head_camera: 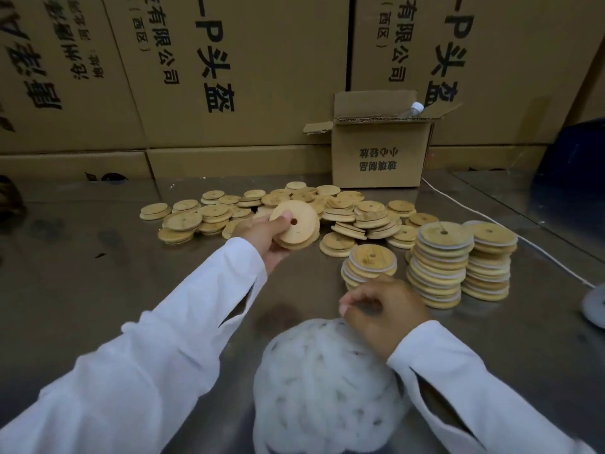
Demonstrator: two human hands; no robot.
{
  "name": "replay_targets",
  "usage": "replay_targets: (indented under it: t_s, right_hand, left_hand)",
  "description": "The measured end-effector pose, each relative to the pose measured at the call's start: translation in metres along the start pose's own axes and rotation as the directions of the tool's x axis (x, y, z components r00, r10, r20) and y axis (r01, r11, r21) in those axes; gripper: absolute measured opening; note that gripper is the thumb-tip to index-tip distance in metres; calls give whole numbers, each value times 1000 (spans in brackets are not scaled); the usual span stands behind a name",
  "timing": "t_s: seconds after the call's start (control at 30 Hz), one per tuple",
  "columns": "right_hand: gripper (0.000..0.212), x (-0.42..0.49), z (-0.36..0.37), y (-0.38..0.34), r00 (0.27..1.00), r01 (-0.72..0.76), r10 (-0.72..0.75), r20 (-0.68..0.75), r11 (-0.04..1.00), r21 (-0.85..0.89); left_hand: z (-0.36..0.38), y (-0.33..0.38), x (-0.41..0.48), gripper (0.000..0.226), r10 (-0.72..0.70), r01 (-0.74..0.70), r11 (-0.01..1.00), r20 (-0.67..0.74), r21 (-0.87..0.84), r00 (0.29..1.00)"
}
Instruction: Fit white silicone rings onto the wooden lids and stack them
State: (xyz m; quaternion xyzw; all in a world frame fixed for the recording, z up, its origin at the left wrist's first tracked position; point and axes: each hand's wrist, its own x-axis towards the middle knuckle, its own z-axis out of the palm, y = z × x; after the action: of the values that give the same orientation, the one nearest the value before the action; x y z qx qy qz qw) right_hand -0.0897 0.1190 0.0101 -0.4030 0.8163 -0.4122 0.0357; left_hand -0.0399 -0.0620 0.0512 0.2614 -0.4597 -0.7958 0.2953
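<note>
My left hand (266, 235) grips a few round wooden lids (296, 228) with a centre hole, held tilted above the metal table. Behind them lies a loose heap of bare wooden lids (340, 209). To the right stand three stacks of lids fitted with white rings: a short one (370, 267), a tall one (440, 263) and another tall one (491, 260). My right hand (383, 309) hovers over a heap of white silicone rings (327, 385), thumb and fingers pinched; a thin ring may be between them, but blur hides it.
A small open carton (379, 152) with a plastic bottle inside stands behind the lids. Large printed cartons (229, 77) wall off the back. A white cord (491, 221) runs along the table's right side to a white round object (594, 303) at the right edge.
</note>
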Motion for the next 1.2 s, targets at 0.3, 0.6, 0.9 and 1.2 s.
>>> replay_targets:
  t_s: [0.3, 0.6, 0.9, 1.2]
  right_hand:
    - [19, -3, 0, 3, 992, 69, -43, 115, 972, -227]
    - [22, -5, -3, -1, 997, 32, -24, 70, 993, -113]
    - [13, -3, -28, -16, 999, -3, 38, -28, 645, 764]
    - [15, -8, -23, -20, 998, -45, 4, 57, 665, 746]
  left_hand:
    - [-24, -17, -92, 19, -89, 103, 989, 128, -102, 988]
    - [-36, -19, -81, 12, -91, 90, 994, -6, -56, 996]
    - [-30, -29, -86, 15, -94, 93, 996, 153, 14, 984]
    - [-28, -34, -90, 45, -127, 123, 992, 278, 32, 952]
